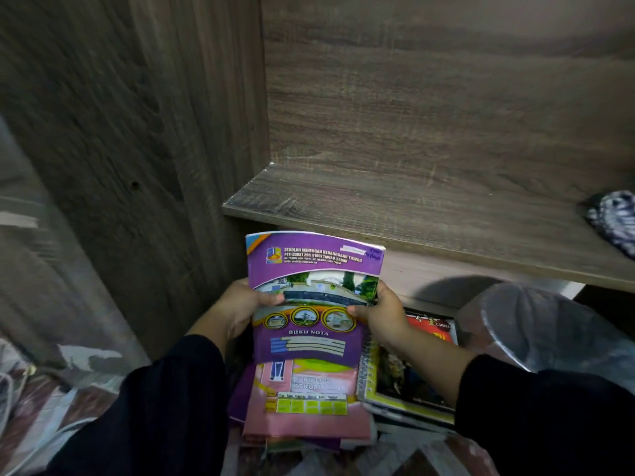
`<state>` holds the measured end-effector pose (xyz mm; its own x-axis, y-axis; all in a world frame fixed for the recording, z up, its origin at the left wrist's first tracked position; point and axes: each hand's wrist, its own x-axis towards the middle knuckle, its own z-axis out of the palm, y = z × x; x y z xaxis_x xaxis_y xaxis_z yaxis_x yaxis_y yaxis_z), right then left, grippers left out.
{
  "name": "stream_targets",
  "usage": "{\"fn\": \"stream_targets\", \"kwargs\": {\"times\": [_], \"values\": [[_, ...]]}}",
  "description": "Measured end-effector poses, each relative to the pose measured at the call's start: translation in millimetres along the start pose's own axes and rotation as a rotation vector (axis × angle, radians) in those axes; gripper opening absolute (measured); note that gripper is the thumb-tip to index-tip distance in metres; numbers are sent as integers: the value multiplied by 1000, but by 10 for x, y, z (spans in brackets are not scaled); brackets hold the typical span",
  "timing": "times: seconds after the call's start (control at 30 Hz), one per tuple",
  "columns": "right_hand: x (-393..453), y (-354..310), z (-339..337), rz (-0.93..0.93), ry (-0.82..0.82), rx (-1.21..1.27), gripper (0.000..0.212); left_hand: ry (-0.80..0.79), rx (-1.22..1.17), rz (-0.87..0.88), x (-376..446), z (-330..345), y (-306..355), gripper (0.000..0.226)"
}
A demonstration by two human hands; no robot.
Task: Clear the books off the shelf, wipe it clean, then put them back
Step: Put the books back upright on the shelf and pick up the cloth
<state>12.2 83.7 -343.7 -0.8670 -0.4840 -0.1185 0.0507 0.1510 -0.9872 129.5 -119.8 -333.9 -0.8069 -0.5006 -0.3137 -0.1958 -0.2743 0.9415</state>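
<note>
A purple notebook [311,290] titled BUKU NOTA is held up just below the front edge of the wooden shelf [395,204]. My left hand [240,309] grips its left edge and my right hand [381,312] grips its right edge, thumbs on the cover. Under it lies a stack of books with a pink log book [305,403] on top. To the right of the stack lie a spiral-bound book [395,379] and a red-covered book [433,329]. The shelf board carries no books in the part I see.
A patterned dark and white cloth [615,218] lies on the shelf at the far right. A clear plastic bag [546,328] bulges at lower right below the shelf. The cabinet's wooden side panel [137,149] rises on the left. Plastic-wrapped items [51,389] lie at lower left.
</note>
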Motion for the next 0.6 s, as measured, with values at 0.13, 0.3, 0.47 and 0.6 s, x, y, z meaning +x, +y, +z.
{"fn": "stream_targets", "kwargs": {"times": [0.13,0.3,0.47,0.6], "values": [[-108,38,-59,-8,-36,-54,45,-2,42,-21,-85,75,-19,40],[-63,84,-127,97,-174,-246,34,59,227,-135,-98,93,-110,39],[22,177,-111,153,-146,-292,26,97,326,-116,48,3,-107,37],[27,174,-146,174,-217,-131,33,36,342,-96,79,-51,-93,43]]}}
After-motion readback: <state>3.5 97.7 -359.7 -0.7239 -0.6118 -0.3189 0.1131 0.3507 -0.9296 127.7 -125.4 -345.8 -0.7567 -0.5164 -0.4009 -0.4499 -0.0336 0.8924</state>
